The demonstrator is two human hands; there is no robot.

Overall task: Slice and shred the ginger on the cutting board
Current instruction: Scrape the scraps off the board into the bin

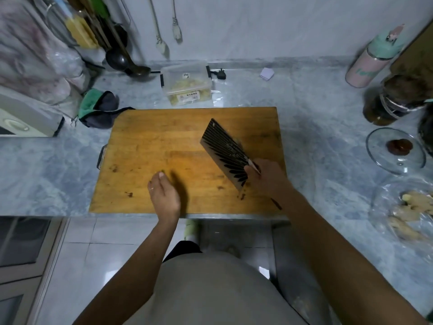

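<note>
Right hand [266,177] clenched round the handle of a cleaver [228,152], blade tilted, dark patterned face turned up, tip pointing away toward the far side of the cutting board [145,137]. Near corner of the blade down at the board by a few dark specks close to the front edge. Left hand [164,192] low over the board's near middle, seen edge-on, fingers curled inward with something small and pale just showing at the fingertips; cannot tell whether pinched or merely touched, nor whether ginger. A ring on one finger. Well apart from the cleaver.

No clear slices or shreds to be made out on the board, only scattered dark marks. Whole ginger [412,211] off to the right on the counter [316,109], lying in a clear plastic bag, well apart from the board.

Behind the board, a lidded plastic box [187,86] with pale contents. To its left, a green and grey cloth [98,107]. At the right, a glass lid [396,150], a dark jar [393,102], and a pink and mint bottle [372,57].
</note>
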